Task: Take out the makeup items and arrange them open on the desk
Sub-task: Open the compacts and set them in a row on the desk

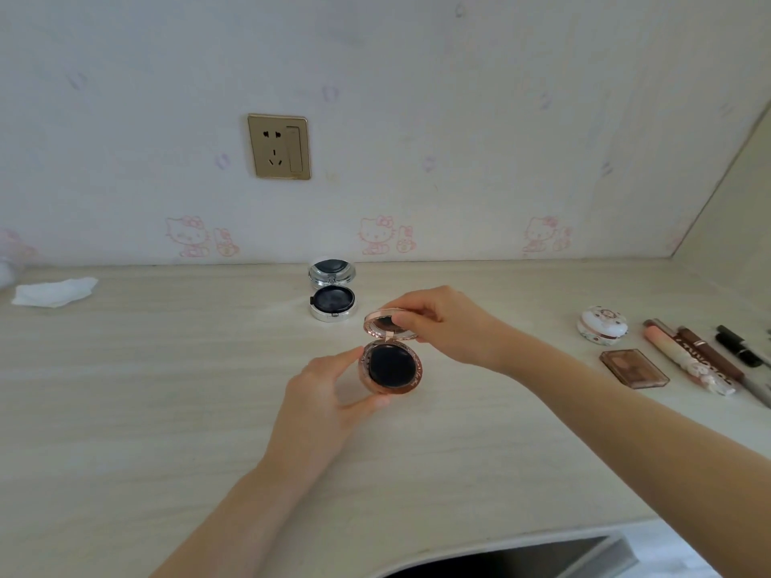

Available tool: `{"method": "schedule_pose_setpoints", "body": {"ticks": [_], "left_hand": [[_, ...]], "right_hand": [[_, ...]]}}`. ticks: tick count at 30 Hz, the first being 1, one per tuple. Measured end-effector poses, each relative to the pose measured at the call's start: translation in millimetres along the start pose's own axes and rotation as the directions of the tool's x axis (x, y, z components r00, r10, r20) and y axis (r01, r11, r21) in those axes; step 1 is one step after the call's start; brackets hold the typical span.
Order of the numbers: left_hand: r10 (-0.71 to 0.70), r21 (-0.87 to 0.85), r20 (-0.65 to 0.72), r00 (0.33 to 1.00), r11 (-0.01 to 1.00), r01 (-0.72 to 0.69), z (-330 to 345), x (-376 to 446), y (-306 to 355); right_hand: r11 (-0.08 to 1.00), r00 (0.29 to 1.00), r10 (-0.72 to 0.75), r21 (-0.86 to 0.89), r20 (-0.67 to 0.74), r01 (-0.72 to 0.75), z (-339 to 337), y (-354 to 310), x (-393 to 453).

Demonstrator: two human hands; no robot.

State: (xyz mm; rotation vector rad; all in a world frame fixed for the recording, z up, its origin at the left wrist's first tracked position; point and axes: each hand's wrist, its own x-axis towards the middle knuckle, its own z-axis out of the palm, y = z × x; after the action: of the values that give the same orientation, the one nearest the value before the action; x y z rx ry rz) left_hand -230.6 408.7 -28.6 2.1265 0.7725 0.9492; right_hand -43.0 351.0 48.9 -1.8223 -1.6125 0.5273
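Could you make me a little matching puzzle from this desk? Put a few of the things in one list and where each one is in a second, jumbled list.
Things:
1. rose-gold compact
2. silver compact
3. tissue
4. brown palette

Places:
A. far left of the desk
B. held in both hands, lid up
C. right side, beside the tubes
D. lying open near the wall, below the socket

Pairs: 1-B, 2-D, 3-A, 4-C

Rose-gold compact (391, 366), silver compact (332, 302)
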Motion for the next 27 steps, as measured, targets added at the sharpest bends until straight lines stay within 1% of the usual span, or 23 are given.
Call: {"method": "schedule_pose_setpoints", "body": {"ticks": [4, 7, 12, 17, 27], "left_hand": [[0.084, 0.182, 0.024, 0.996, 0.98, -0.087, 1, 0, -5], [0.096, 0.247, 0.061, 0.994, 0.963, -0.108, 4, -1, -9], [0.086, 0.25, 0.119, 0.989, 0.962, -0.114, 6, -3, -9], [0.082, 0.278, 0.163, 0.983, 0.952, -0.126, 10, -3, -14], [0.084, 0.279, 0.164, 0.983, 0.952, -0.128, 12, -4, -16]], "right_hand": [[1.0, 1.0, -0.003, -0.028, 0.026, 0.003, 6, 4, 2], [0.999, 0.999, 0.008, -0.044, 0.043, -0.007, 9, 6, 3], [0.999, 0.998, 0.014, -0.052, 0.056, -0.011, 12, 9, 7], [0.996, 0.994, 0.03, -0.082, 0.108, -0.021, 16, 10, 11], [0.996, 0.992, 0.046, -0.082, 0.12, -0.036, 11, 8, 26]]}}
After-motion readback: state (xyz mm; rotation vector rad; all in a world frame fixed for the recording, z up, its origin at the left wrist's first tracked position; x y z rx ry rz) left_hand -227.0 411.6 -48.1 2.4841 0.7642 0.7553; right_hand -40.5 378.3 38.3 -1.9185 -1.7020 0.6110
